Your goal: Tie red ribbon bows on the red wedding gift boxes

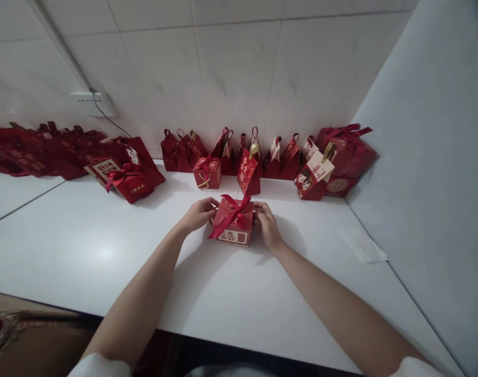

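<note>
A red gift box (234,220) with a red ribbon bow on its lid and a cream printed panel on its front stands on the white table. My left hand (201,213) is closed on its left side, thumb and fingers curled at the edge. Against the opposite side, my right hand (267,224) grips the box in the same way. Part of the fingertips of both hands is hidden by the box. Just behind it stand a small red box with a bow (208,173) and a red peaked box with a gold loop (248,172).
Several peaked red boxes with ribbon loops (291,157) line the tiled wall. Larger red boxes (346,157) are stacked at the back right by a pale panel (427,157). Red bags (34,149) fill the back left, near a bow-tied red package (132,183). A cardboard carton (38,345) sits below the table.
</note>
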The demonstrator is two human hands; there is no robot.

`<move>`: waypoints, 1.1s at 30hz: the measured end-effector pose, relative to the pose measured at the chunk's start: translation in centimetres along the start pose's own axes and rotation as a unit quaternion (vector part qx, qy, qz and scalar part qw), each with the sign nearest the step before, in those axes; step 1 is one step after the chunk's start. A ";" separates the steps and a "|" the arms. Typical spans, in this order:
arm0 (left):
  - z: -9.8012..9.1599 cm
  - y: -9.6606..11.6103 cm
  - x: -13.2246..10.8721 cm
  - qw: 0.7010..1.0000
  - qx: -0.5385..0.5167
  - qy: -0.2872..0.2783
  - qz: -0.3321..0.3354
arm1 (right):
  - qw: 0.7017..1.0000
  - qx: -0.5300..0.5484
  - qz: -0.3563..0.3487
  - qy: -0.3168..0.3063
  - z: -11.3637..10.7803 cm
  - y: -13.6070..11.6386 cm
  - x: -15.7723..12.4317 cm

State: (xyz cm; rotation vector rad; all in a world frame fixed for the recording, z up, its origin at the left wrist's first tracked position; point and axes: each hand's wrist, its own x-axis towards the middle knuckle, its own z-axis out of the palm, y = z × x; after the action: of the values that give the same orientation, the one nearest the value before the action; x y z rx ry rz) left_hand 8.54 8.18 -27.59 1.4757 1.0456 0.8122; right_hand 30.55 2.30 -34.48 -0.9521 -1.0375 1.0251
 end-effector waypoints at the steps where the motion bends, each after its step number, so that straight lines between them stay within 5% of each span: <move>1: 0.0 0.0 0.0 1.000 -0.012 0.007 -0.006 | 1.000 -0.004 -0.007 0.000 0.1 -0.2 -0.1; 5: -0.2 0.6 -0.3 0.997 -0.073 0.024 -0.027 | 0.999 -0.031 -0.021 0.027 0.3 -0.5 -0.4; 12: -1.1 1.1 -0.3 0.965 -0.243 0.062 -0.076 | 0.996 0.022 0.061 0.053 -0.3 -0.4 1.1; 22: -3.7 2.9 -1.1 0.826 -0.555 0.089 -0.042 | 0.953 0.211 0.199 0.088 -3.9 -6.4 3.5; 27: -3.8 3.1 -1.1 0.787 -0.604 0.106 -0.064 | 0.936 0.251 0.223 0.103 -4.3 -8.2 3.9; 33: -3.5 3.0 -0.9 0.789 -0.592 0.142 -0.080 | 0.929 0.250 0.242 0.124 -5.2 -8.4 4.4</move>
State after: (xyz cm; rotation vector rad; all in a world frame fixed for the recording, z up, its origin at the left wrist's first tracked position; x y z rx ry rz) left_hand 5.58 8.68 -24.00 0.1814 0.5930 1.2516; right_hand 38.00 3.77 -26.81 -0.8946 -0.2952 1.4442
